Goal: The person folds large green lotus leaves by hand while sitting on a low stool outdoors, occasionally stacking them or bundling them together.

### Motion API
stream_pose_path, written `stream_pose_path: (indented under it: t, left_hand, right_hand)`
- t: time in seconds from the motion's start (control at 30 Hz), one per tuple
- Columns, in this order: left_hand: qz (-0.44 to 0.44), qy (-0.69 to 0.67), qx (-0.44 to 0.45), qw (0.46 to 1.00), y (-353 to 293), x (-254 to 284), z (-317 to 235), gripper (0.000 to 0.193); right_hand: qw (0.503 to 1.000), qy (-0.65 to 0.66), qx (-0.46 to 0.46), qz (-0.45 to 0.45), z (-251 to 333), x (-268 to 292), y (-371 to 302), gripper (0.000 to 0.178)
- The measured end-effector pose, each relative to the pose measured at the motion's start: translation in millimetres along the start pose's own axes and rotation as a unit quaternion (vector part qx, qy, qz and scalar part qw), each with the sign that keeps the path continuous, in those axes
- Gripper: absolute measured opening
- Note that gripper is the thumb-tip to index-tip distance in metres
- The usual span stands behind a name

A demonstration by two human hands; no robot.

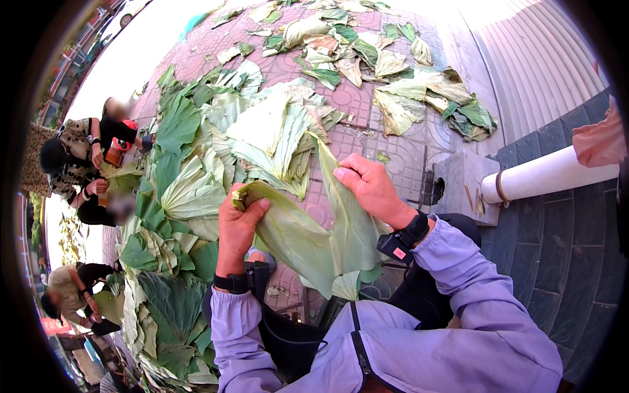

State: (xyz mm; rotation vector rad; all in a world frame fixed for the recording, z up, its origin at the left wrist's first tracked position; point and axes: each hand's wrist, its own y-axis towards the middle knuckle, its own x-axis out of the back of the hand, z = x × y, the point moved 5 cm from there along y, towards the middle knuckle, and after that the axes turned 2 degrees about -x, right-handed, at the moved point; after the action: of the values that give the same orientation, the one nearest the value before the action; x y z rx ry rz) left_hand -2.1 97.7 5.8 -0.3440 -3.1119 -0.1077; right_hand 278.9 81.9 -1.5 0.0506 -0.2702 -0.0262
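Note:
A large pale green lotus leaf [298, 232] is stretched between my two hands above my lap, with a deep V-shaped dip along its top edge. My left hand [237, 226] pinches the leaf's curled left corner, thumb on top. My right hand [375, 190] grips its right side, thumb and fingers closed on the surface. Just beyond, a broad pile of lotus leaves [196, 183] covers the paving, some dark green, others pale and folded. Part of another ribbed leaf [346, 285] shows below the held one, against my jacket.
More dried leaves [327, 49] lie scattered on the pink paving bricks. Two people [75, 154] [75, 295] sit at the left, handling leaves. At the right are a stone block [458, 183], a white pipe [557, 173], dark tiles and a ribbed shutter [537, 52].

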Motion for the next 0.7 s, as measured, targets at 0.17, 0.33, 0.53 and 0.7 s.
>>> stream_pose_path:
  t: [0.17,0.33,0.53,0.7]
  left_hand:
    - [-0.005,0.002,0.008,1.000,-1,8,3,0.020]
    - [-0.024,0.004,0.014,1.000,-1,18,6,0.023]
    - [-0.054,0.054,0.011,0.997,0,32,12,0.021]
    - [-0.099,0.070,0.016,0.993,-2,47,11,0.021]
  right_hand:
    - [1.000,-0.005,-0.010,-0.013,-1,5,1,0.016]
    - [0.999,-0.020,0.011,-0.046,-4,14,7,0.018]
    - [0.996,-0.019,0.016,-0.088,-6,34,15,0.017]
    - [0.993,-0.022,0.012,-0.115,-7,56,20,0.017]
